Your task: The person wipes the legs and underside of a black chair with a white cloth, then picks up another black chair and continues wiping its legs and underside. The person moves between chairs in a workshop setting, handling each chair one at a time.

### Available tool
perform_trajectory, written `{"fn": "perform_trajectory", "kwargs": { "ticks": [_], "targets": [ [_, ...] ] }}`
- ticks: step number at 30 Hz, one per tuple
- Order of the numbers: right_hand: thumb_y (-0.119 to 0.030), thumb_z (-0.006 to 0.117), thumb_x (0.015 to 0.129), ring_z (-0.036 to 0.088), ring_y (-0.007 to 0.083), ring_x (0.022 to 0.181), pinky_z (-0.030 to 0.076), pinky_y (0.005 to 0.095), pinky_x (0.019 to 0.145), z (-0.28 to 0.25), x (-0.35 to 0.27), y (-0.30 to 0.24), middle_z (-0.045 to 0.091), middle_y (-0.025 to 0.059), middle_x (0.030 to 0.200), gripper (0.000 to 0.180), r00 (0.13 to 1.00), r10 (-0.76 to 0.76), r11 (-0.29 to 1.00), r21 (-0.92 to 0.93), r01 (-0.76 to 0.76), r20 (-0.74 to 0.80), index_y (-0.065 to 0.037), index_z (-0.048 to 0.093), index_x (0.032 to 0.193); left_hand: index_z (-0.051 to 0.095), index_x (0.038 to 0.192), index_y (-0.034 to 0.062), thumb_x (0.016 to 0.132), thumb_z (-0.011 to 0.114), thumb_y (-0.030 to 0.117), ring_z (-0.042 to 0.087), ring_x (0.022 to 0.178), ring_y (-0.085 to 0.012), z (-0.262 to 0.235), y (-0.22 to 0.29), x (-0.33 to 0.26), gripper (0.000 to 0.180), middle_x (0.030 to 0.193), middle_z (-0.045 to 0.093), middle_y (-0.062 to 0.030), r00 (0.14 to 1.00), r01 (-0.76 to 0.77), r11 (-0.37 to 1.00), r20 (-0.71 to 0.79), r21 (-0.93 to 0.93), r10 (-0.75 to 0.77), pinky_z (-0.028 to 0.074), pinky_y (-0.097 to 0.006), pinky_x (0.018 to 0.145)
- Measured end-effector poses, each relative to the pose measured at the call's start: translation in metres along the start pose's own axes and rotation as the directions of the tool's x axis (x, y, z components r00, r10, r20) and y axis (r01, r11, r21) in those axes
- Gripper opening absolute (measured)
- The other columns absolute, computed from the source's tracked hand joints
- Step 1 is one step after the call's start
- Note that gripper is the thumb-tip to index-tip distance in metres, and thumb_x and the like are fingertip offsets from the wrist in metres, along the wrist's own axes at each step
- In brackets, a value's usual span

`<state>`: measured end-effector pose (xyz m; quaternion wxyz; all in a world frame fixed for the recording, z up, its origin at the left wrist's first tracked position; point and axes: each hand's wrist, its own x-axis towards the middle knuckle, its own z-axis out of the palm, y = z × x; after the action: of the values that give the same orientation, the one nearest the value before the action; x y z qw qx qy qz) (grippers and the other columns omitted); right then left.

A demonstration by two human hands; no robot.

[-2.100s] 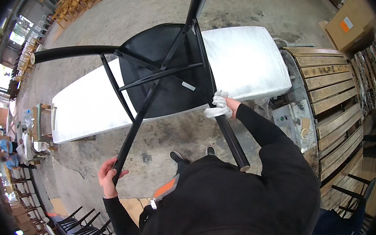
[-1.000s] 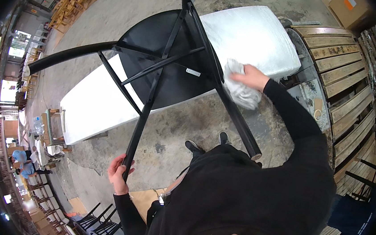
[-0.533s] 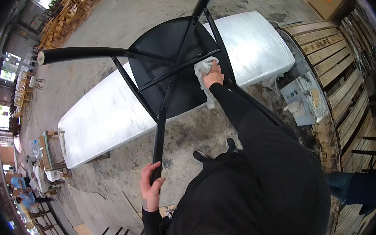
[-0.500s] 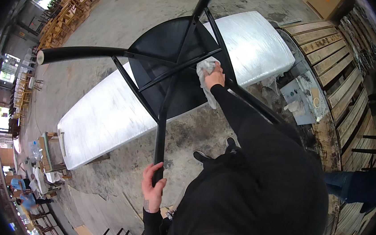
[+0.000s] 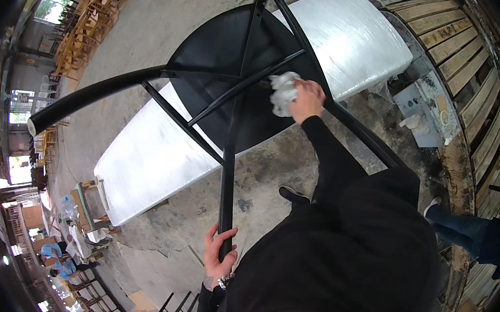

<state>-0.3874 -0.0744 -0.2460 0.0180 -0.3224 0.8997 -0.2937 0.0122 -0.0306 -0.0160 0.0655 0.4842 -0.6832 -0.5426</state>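
A black chair (image 5: 211,51) lies upside down, its round seat underside facing up, with crossed rails and legs spreading outward. It rests on a long padded bench (image 5: 148,165) wrapped in shiny clear-white film. My right hand (image 5: 309,102) is closed on a crumpled whitish cloth (image 5: 283,92), over the seat underside near the right leg. My left hand (image 5: 219,253) is wrapped round the lower end of the near chair leg (image 5: 227,195), fingers on one side and thumb on the other.
To the right are a slatted wooden platform (image 5: 455,52) and a grey box-like unit (image 5: 420,114). A person in jeans (image 5: 463,228) stands at the right edge. Stacked wooden chairs (image 5: 88,29) are at far left. People in blue shirts (image 5: 62,267) are at lower left.
My right hand and the cloth have shifted slightly right, and the cloth is more bunched up. My left hand still grips the leg. The whole view has shifted a little.
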Motion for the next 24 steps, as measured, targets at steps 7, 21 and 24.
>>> {"fn": "perform_trajectory", "kwargs": {
  "ticks": [7, 21, 24],
  "targets": [
    [-0.023, 0.068, 0.077, 0.061, 0.0353, 0.109, 0.047, 0.0453, 0.093, 0.007, 0.037, -0.098, 0.068, 0.0176, 0.103, 0.022, 0.983, -0.147, 0.979, 0.127, 0.161, -0.111, -0.006, 0.072, 0.092, 0.071, 0.116, 0.0108, 0.072, 0.057, 0.003, 0.054, 0.125, -0.0274, 0.0, -0.014, -0.002, 0.047, 0.145, 0.041, -0.0214, 0.998, -0.001, 0.999, -0.059, 0.047, 0.004, 0.05, -0.032, 0.09],
    [-0.029, 0.064, 0.089, 0.047, 0.0307, 0.136, 0.034, 0.0521, 0.111, -0.019, 0.055, -0.126, 0.051, 0.0147, 0.146, 0.058, 0.856, 0.264, 0.961, -0.201, -0.192, 0.445, -0.008, 0.052, 0.141, 0.064, 0.126, 0.0118, 0.071, 0.061, 0.004, 0.057, 0.119, -0.0259, -0.011, -0.021, 0.001, 0.055, 0.144, 0.037, -0.0163, 0.991, -0.083, 0.996, 0.109, 0.013, 0.081, 0.039, -0.037, 0.106],
    [-0.026, 0.054, 0.091, 0.037, 0.0352, 0.142, 0.028, 0.0628, 0.112, -0.008, 0.051, -0.132, 0.041, 0.0174, 0.153, 0.061, 0.866, 0.231, 0.959, -0.255, -0.124, 0.445, -0.008, 0.043, 0.148, 0.063, 0.128, 0.012, 0.07, 0.06, 0.003, 0.052, 0.127, -0.0281, -0.012, -0.02, 0.0, 0.058, 0.141, 0.041, -0.0174, 0.985, -0.144, 0.984, 0.112, 0.107, 0.132, 0.038, -0.037, 0.107]
  ]
}}
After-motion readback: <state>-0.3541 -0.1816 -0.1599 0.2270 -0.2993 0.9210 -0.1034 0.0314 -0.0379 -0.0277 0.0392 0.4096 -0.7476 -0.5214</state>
